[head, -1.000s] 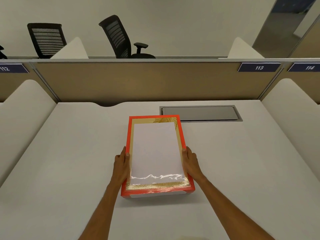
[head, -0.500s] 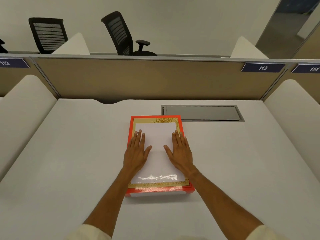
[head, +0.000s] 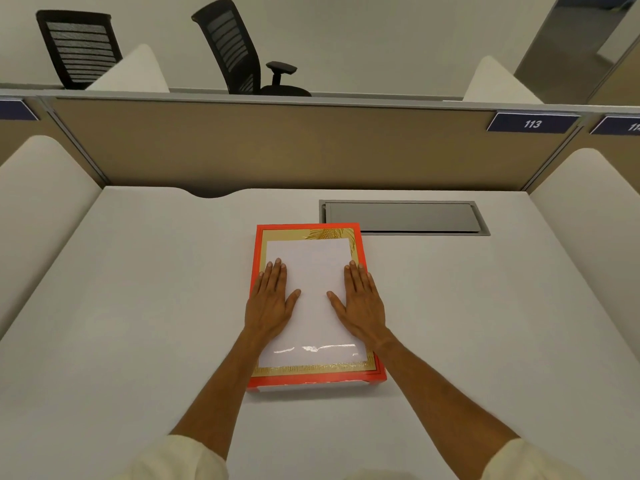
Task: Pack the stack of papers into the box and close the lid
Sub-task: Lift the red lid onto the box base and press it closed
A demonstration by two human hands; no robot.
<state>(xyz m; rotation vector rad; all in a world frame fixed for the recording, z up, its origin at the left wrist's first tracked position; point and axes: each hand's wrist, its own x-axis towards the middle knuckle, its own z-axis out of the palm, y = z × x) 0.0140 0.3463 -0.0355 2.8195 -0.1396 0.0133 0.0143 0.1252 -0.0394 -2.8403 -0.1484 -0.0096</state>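
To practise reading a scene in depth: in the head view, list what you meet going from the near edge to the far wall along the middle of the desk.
Cream sleeves → hands: left, right, flat on the lid → red box → grey cable hatch → tan partition → black chairs.

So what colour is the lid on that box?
The lid has an orange-red border, a gold leafy frame and a glossy white centre, seen from the head camera.
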